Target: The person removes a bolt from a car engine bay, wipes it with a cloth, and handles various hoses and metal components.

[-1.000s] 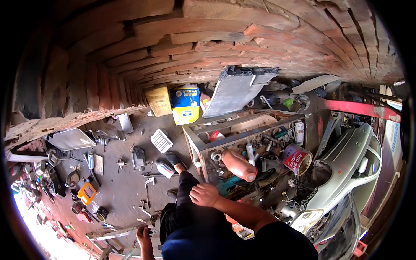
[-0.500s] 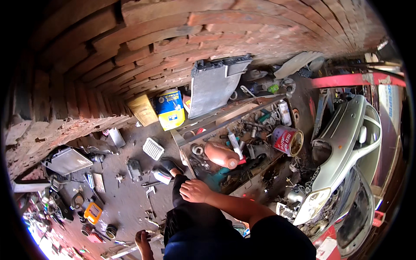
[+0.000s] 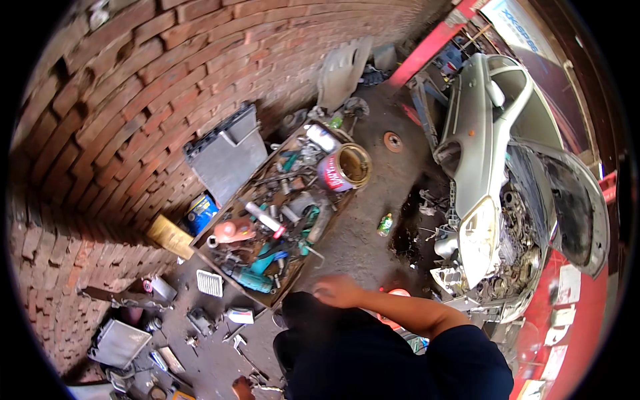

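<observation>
My right hand (image 3: 337, 291) is beside my dark-clothed knee, palm down, its fingers a little blurred and loosely spread, with nothing seen in them. Low in the picture, my left hand (image 3: 243, 388) hangs over the floor; its fingers are dark and too small to read. Ahead of my knee stands a long tool tray (image 3: 267, 299) crowded with metal parts. In it lie a teal power tool (image 3: 252, 279), a pinkish plastic bottle (image 3: 233, 230), a white tube (image 3: 262, 217) and a large open paint can (image 3: 343, 168).
A silver car body (image 3: 477, 153) with an exposed engine bay is at the right. A radiator (image 3: 229, 160) leans on the brick wall (image 3: 167, 80). A green bottle (image 3: 385, 225) lies by a dark wet patch. Loose parts and a white filter (image 3: 210, 283) are on the floor at left.
My view has swung rightward, with the tray and car shifting left in the picture. My right hand has come off the top of my knee to its right side. My left hand sits lower.
</observation>
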Motion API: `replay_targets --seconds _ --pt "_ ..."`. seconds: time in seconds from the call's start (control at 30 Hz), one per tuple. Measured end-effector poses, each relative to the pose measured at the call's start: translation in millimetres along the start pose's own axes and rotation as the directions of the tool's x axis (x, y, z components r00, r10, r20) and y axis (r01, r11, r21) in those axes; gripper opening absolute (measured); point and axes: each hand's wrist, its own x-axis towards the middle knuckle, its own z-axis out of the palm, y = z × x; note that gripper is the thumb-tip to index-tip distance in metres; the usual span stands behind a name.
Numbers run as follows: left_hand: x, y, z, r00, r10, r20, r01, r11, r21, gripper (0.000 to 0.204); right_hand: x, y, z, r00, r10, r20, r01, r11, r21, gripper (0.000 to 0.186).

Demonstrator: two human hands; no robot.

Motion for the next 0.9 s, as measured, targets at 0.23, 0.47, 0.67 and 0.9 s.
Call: replay_targets --seconds 0.23,0.47,0.67,0.9 --pt "-20 17 92 0.866 0.422 0.269 -0.5 0.696 0.515 0.013 -45 163 -115 0.813 0.496 -0.306 -0.469 0.868 0.161 0.028" --pt "-76 85 185 0.762 0.576 0.296 -0.648 0.685 0.334 0.002 104 417 -208 0.443 0.592 -0.673 -0.274 0.805 0.526 0.022" --pt "-173 187 345 0.964 0.266 -0.003 -0.23 0.837 0.497 0.002 255 594 -275 0.484 0.608 -0.63 -0.375 0.794 0.478 0.025" --pt "-255 286 490 0.986 0.102 -0.133 -0.018 0.852 0.524 0.003 370 705 -243 0.825 0.543 -0.156 -0.462 0.807 0.367 0.041"
